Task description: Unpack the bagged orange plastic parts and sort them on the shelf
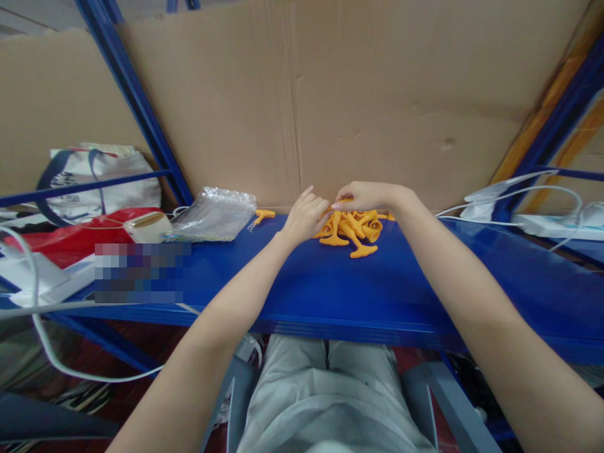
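Observation:
My left hand [306, 217] and my right hand [361, 194] meet over a pile of orange T-handled corkscrew parts [355, 225] near the back of the blue shelf. Between them is an orange corkscrew [342, 204], pinched by the right fingers, with the left fingers closed around its other end; most of it is hidden. Short hollow orange sleeves [372, 231] lie among the T-shaped handles. Left of my left hand, a separate orange corkscrew [262, 217] lies with its metal spiral showing.
A clear plastic bag [214, 214] lies left of the hands. Farther left are a red bag [89, 236], a white tote bag [104, 182] and white cables [40, 340]. Cardboard [302, 94] stands behind the blue shelf [349, 296]; blue posts [141, 107] flank it.

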A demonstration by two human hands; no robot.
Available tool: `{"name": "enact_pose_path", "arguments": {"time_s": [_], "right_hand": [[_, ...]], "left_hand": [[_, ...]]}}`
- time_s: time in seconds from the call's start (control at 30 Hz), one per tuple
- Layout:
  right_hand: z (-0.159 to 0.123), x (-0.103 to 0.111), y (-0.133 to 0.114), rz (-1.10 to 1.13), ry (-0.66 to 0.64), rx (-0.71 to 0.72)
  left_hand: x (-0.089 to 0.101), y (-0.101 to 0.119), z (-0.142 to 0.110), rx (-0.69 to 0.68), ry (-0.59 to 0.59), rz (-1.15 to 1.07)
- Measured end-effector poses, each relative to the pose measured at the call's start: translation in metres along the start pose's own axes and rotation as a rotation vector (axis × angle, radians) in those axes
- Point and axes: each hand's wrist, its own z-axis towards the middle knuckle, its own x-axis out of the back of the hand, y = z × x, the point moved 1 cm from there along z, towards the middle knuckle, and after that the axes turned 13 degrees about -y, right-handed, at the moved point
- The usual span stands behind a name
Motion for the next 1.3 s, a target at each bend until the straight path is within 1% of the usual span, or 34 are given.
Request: {"name": "enact_pose_path", "arguments": {"time_s": [0.13,0.2,0.37,0.43,0.5,0.57,0.63,0.7,0.83,0.93,1.0,1.1,1.2,1.3], "right_hand": [[0.002,-0.002,0.003,-0.039,-0.095,-0.029],[0.001,-0.002,0.004,-0.055,-0.104,-0.037],[-0.002,0.000,0.001,-0.094,0.022,-0.045],[-0.002,0.000,-0.002,-0.079,0.040,-0.052],[-0.001,-0.001,-0.004,-0.041,0.013,-0.048],[0.001,-0.003,-0.004,-0.014,-0.044,-0.050],[0.001,-0.003,-0.004,-0.014,-0.092,-0.063],[-0.001,-0.003,-0.003,-0.033,-0.109,-0.074],[-0.003,-0.001,-0.005,-0.073,-0.072,-0.070],[-0.002,-0.001,-0.007,-0.096,-0.019,-0.079],[-0.001,-0.002,-0.008,-0.088,-0.007,-0.057],[0.001,-0.004,-0.008,-0.082,-0.069,-0.025],[0.000,-0.004,-0.008,-0.126,-0.149,-0.062],[-0.002,-0.003,-0.009,-0.161,-0.167,-0.080]], "left_hand": [[0.000,0.003,0.000,-0.031,-0.029,0.013],[0.000,0.005,0.000,-0.043,-0.037,0.008],[0.001,0.006,0.000,-0.021,-0.015,-0.017],[0.001,0.004,0.000,-0.008,0.000,-0.013],[0.001,0.003,-0.001,-0.008,0.006,-0.005],[0.001,0.002,-0.001,-0.018,0.002,0.002],[0.001,0.003,-0.001,-0.030,-0.008,0.007],[0.001,0.004,0.000,-0.042,-0.018,0.012],[0.001,0.006,0.001,-0.053,-0.018,0.026],[0.001,0.004,0.001,-0.040,0.002,0.024],[0.000,0.002,0.000,-0.028,0.018,0.029],[-0.001,0.000,-0.001,-0.034,0.021,0.046],[-0.002,0.002,-0.001,-0.062,0.000,0.050],[-0.002,0.004,0.000,-0.076,-0.013,0.048]]}}
